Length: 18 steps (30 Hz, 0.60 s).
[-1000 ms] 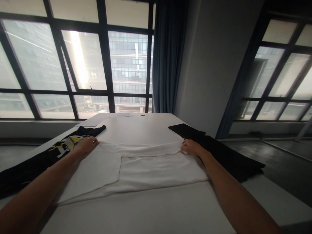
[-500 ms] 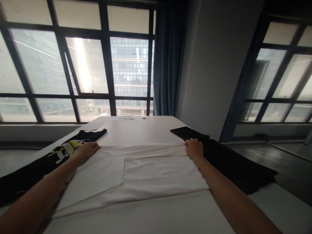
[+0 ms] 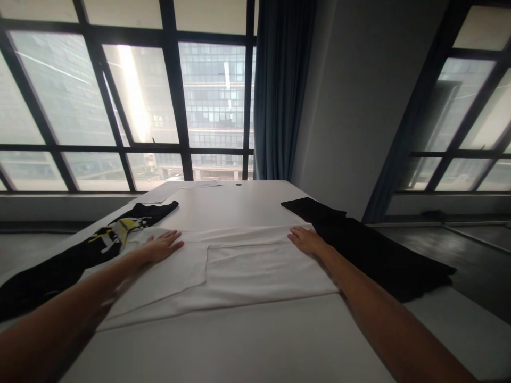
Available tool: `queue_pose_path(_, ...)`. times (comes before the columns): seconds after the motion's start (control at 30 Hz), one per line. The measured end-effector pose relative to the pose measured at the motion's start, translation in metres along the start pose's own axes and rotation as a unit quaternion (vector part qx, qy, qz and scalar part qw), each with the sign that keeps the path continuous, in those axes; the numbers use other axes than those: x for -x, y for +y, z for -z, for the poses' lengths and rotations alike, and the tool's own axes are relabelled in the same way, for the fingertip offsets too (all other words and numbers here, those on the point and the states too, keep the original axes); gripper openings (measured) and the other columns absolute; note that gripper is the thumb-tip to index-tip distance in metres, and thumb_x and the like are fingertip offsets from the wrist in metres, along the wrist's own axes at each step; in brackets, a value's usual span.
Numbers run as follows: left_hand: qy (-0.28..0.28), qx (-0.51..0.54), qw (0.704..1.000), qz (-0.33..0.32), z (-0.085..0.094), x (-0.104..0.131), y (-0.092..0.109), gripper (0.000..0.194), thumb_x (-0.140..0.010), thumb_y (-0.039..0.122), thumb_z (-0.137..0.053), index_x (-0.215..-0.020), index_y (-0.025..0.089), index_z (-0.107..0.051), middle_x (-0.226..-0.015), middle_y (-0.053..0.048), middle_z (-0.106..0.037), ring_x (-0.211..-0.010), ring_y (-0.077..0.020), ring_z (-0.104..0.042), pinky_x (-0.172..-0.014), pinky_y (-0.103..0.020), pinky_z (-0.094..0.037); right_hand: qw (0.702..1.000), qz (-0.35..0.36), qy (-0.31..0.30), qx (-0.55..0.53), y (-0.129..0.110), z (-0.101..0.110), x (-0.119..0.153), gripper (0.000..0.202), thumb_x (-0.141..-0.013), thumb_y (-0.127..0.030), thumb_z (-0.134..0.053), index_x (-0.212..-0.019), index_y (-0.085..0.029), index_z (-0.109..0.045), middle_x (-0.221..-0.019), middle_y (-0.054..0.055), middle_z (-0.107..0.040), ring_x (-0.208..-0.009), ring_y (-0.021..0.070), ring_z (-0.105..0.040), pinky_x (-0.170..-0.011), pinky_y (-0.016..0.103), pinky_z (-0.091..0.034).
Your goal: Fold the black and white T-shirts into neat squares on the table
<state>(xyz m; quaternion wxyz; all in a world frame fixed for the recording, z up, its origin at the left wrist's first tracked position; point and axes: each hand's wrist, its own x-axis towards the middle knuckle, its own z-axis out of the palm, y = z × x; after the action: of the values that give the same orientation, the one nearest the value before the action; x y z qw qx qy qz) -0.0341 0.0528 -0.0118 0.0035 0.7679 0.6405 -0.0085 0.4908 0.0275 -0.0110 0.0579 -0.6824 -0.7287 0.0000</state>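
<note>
Bare forearms (image 3: 80, 295) narrow at the wrists (image 3: 140, 256), the left hand (image 3: 162, 246) and right hand (image 3: 306, 240) bare, with slim fingers (image 3: 172, 234)

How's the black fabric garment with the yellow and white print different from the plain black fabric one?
The printed garment lies beside the left arm; the plain garment lies beside the right arm. The printed one looks rumpled, while the plain one looks flatter, with straighter edges. Both lie on the white table.

The tabletop (image 3: 247, 340) is bearing white cloth (image 3: 255, 271) between a printed garment (image 3: 59, 266) and black cloth (image 3: 371, 255). Papers (image 3: 157, 194) are lying beyond.
</note>
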Motion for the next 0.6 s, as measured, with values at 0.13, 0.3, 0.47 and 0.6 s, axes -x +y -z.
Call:
queue_pose_path(0.13,-0.056,0.016,0.998,-0.004,0.002,-0.003,0.0,0.078,-0.093,0.063,-0.014,-0.155,0.016,-0.021,-0.162,-0.01,-0.012,-0.149,-0.0315,-0.011,-0.113,-0.065,-0.013,0.999,-0.005,-0.027,-0.038,0.007,-0.006,-0.005,0.059,-0.1,-0.049,-0.021,-0.149,-0.02,-0.038,-0.159,0.008,-0.028,-0.147,0.0228,-0.02,-0.119,0.049,-0.011)
queue_pose_path(0.3,-0.031,0.025,0.999,-0.024,0.001,-0.028,-0.006,0.077,-0.093,0.062,-0.017,-0.154,0.017,-0.024,-0.16,-0.012,-0.015,-0.148,-0.0321,-0.014,-0.113,-0.062,-0.015,0.999,0.007,-0.001,-0.031,0.004,0.001,-0.005,0.061,-0.099,-0.051,-0.022,-0.145,-0.017,-0.044,-0.156,0.011,-0.034,-0.146,0.0251,-0.024,-0.118,0.051,-0.012)
queue_pose_path(0.47,-0.013,0.016,0.999,-0.036,-0.002,-0.048,-0.012,0.071,-0.094,0.06,-0.018,-0.154,0.022,-0.026,-0.161,-0.008,-0.017,-0.148,-0.029,-0.015,-0.115,-0.057,-0.014,0.997,0.068,0.032,-0.035,-0.014,0.016,0.01,0.056,-0.09,-0.049,-0.049,-0.133,-0.015,-0.058,-0.141,0.014,-0.054,-0.13,0.029,-0.049,-0.11,0.041,-0.033)
queue_pose_path(0.6,0.021,-0.033,0.999,-0.022,0.0,-0.042,-0.01,0.063,-0.097,0.054,-0.022,-0.151,0.023,-0.035,-0.16,-0.009,-0.023,-0.147,-0.0296,-0.019,-0.114,-0.061,-0.012,0.99,0.116,-0.028,-0.077,-0.016,0.02,0.024,0.058,-0.085,-0.049,-0.057,-0.131,-0.015,-0.061,-0.139,0.014,-0.056,-0.127,0.0275,-0.052,-0.107,0.032,-0.037)
